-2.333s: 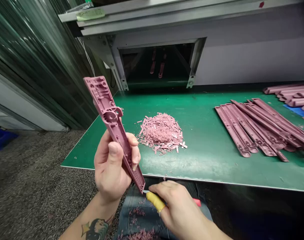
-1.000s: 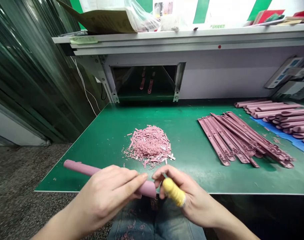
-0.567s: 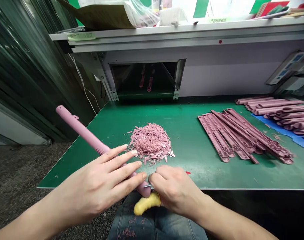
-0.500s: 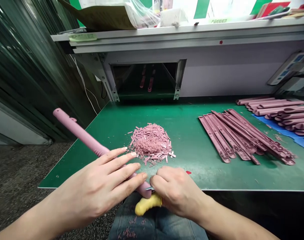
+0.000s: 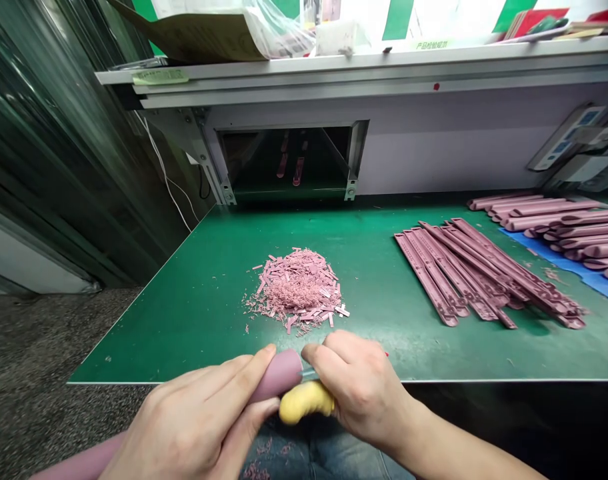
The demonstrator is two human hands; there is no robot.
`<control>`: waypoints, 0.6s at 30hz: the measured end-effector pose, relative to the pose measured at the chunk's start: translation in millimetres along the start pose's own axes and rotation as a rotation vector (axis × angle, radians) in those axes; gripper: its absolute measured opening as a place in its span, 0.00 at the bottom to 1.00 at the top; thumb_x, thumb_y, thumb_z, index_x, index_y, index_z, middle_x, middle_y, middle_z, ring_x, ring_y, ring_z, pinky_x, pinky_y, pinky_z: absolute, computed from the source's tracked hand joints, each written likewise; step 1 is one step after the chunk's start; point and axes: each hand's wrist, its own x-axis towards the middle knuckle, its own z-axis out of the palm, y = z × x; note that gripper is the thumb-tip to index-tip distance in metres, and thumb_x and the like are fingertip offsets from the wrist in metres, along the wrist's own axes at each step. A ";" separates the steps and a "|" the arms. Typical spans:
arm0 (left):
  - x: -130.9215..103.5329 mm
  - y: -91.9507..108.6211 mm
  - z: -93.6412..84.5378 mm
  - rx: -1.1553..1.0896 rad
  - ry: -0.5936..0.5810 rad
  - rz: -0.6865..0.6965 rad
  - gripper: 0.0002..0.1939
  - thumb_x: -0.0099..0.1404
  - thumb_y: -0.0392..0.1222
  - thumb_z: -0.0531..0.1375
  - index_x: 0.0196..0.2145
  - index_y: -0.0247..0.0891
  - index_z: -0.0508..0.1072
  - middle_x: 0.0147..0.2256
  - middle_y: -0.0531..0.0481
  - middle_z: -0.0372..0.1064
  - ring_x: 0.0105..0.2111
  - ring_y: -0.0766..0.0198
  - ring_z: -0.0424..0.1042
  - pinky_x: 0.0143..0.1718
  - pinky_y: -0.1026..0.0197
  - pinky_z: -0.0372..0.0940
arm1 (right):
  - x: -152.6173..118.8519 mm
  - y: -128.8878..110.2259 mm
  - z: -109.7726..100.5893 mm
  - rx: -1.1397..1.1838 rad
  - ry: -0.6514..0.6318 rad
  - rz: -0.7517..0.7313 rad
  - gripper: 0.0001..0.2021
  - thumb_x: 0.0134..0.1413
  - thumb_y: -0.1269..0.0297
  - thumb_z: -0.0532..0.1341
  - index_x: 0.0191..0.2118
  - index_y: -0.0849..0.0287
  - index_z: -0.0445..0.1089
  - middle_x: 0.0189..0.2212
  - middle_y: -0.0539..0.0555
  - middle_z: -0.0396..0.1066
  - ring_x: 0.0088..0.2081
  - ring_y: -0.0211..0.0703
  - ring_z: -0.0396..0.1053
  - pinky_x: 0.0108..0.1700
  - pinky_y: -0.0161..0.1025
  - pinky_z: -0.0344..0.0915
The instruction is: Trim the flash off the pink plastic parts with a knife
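My left hand [image 5: 199, 407] is closed around a long pink plastic tube [image 5: 280, 373], whose round end pokes out past my thumb and fingers. The tube's other end runs back under my wrist to the lower left. In my right hand [image 5: 361, 383] is a small metal blade [image 5: 308, 375], its tip meeting the rim of the tube; its rear part is hidden by my curled fingers. A yellow rubber finger cover [image 5: 307, 402] is on my right thumb, just below the blade. Beyond my hands lies a heap of pink shavings [image 5: 299, 287] on the green tabletop [image 5: 184, 313].
Several pink channel-shaped pieces [image 5: 454, 267] are piled at the right. Behind them, more pink tubes [image 5: 594, 233] rest partly on a blue sheet [image 5: 574, 263]. A belt opening [image 5: 291, 193] sits at the back under a metal shelf [image 5: 334, 77].
The tube has swung round: its far end, earlier pointing up-left over the table, now lies toward my body. My left hand went from flat fingers on it to a wrapped grip.
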 end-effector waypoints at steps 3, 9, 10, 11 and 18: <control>3.7 6.6 0.4 0.015 -0.024 -0.109 0.25 0.65 0.36 0.57 0.60 0.45 0.61 0.49 0.51 0.73 0.44 0.62 0.75 0.47 0.65 0.69 | 1.7 0.8 3.0 -0.020 0.059 -0.002 0.21 0.68 0.59 0.45 0.26 0.60 0.65 0.20 0.51 0.58 0.23 0.40 0.52 0.25 0.40 0.42; 0.2 14.9 9.7 -0.033 0.044 -0.244 0.24 0.65 0.41 0.58 0.58 0.47 0.63 0.52 0.55 0.72 0.44 0.65 0.75 0.48 0.72 0.66 | -0.4 1.8 11.3 -0.051 0.065 -0.026 0.21 0.67 0.67 0.45 0.22 0.60 0.61 0.20 0.51 0.57 0.23 0.39 0.50 0.26 0.39 0.42; -0.9 15.6 11.8 -0.052 0.055 -0.303 0.23 0.65 0.42 0.58 0.58 0.49 0.64 0.51 0.55 0.72 0.44 0.65 0.75 0.48 0.72 0.66 | -0.6 0.8 13.3 -0.047 0.070 -0.021 0.20 0.66 0.68 0.46 0.22 0.60 0.61 0.19 0.51 0.58 0.23 0.39 0.50 0.26 0.39 0.42; -1.8 15.7 13.9 -0.077 0.062 -0.368 0.23 0.65 0.43 0.58 0.57 0.50 0.65 0.51 0.56 0.72 0.45 0.65 0.75 0.48 0.71 0.66 | -0.6 -0.9 15.3 -0.028 0.078 -0.007 0.20 0.66 0.67 0.47 0.21 0.60 0.61 0.19 0.51 0.57 0.23 0.38 0.49 0.26 0.39 0.41; -15.5 4.8 35.0 -0.524 -0.055 -0.553 0.37 0.57 0.43 0.66 0.62 0.55 0.59 0.56 0.54 0.67 0.53 0.53 0.69 0.52 0.62 0.65 | 5.0 -12.8 14.4 0.850 0.175 0.453 0.16 0.65 0.59 0.54 0.26 0.59 0.62 0.20 0.46 0.59 0.23 0.32 0.55 0.27 0.31 0.54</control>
